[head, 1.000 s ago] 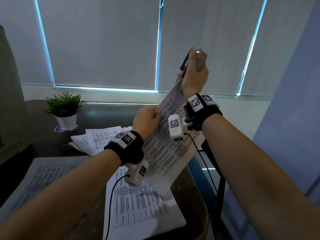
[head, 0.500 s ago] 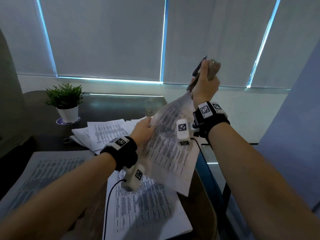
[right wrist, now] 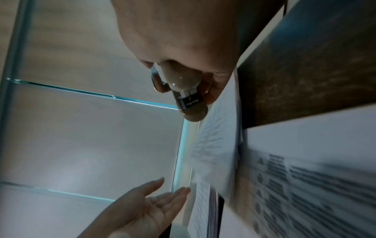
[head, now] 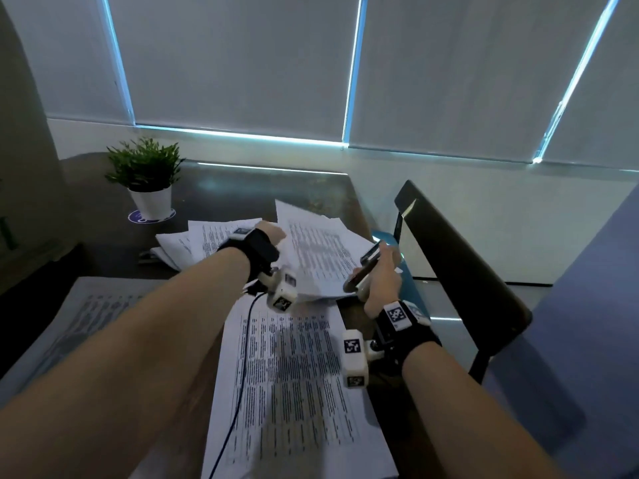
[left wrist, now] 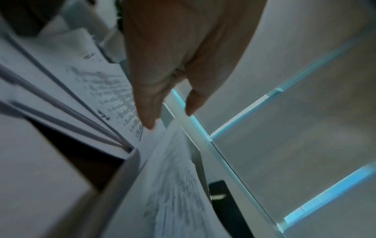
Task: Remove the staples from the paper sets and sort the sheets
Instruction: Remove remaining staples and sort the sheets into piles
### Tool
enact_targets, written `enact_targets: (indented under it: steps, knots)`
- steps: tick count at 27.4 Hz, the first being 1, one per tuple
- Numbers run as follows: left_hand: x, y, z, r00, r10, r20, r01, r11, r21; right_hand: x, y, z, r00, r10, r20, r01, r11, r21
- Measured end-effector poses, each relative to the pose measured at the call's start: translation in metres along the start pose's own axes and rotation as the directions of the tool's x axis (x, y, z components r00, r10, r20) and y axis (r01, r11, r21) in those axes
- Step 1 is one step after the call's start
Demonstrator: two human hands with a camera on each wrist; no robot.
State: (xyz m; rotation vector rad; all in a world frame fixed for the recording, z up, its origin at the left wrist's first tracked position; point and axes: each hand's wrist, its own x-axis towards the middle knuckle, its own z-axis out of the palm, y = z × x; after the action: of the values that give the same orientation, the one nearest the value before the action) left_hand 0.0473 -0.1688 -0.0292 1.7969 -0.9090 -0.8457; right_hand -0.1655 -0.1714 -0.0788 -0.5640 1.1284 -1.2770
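Head view: at a dark worktop (head: 242,181), a person's right hand (head: 382,281) curls its grip around a staple remover (head: 366,267), which lies against the near edge of a printed sheet (head: 318,250) tilted above the scattered papers (head: 193,243). Their left hand (head: 271,233), fingers straight and relaxed, holds nothing beside that sheet. A larger printed stack (head: 294,385) lies nearer the person, and a potted plant (head: 147,178) stands at the far left.
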Motion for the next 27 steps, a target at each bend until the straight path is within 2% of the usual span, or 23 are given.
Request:
enact_targets:
  steps: [2,4,6,8,10,14,18,22,24,27]
  knots:
    - [-0.031,-0.01,-0.014,1.0,0.018,-0.021,-0.012,0.971,0.237,-0.002,0.016,0.0,0.993,0.093,0.066,-0.094,0.995,0.014]
    - [-0.057,-0.035,-0.027,0.997,0.068,0.044,-0.081,0.869,0.489,-0.009,0.037,0.0,0.974,0.206,0.091,-0.203,0.978,-0.041]
    - [-0.081,-0.06,-0.038,0.999,0.023,0.049,-0.048,0.802,0.595,-0.018,0.054,-0.001,0.963,0.248,0.11,-0.238,0.967,-0.097]
    - [-0.092,-0.081,-0.044,0.994,-0.09,0.069,0.018,0.722,0.691,-0.026,0.063,-0.004,0.967,0.227,0.112,-0.211,0.967,-0.139]
    - [-0.098,-0.097,-0.042,0.989,-0.12,0.087,0.014,0.661,0.751,-0.031,0.064,-0.006,0.979,0.162,0.122,-0.142,0.977,-0.16]
    - [-0.095,-0.12,-0.031,0.993,-0.111,0.034,0.043,0.621,0.782,-0.038,0.071,-0.009,0.988,0.082,0.129,-0.057,0.981,-0.187]
    - [-0.105,-0.123,-0.028,0.992,-0.122,-0.014,0.092,0.661,0.745,-0.039,0.071,-0.012,0.988,0.063,0.141,-0.033,0.977,-0.21]
    - [-0.109,-0.12,-0.036,0.993,-0.085,-0.083,0.118,0.772,0.625,-0.038,0.072,-0.012,0.988,0.058,0.143,-0.026,0.977,-0.211]
    - [-0.108,-0.117,-0.038,0.996,-0.041,-0.084,0.079,0.845,0.529,-0.037,0.073,-0.012,0.988,0.058,0.143,-0.026,0.976,-0.218]
    - [-0.116,-0.112,-0.03,0.995,0.086,-0.055,-0.057,0.917,0.395,-0.031,0.077,-0.013,0.989,0.049,0.136,-0.015,0.97,-0.242]
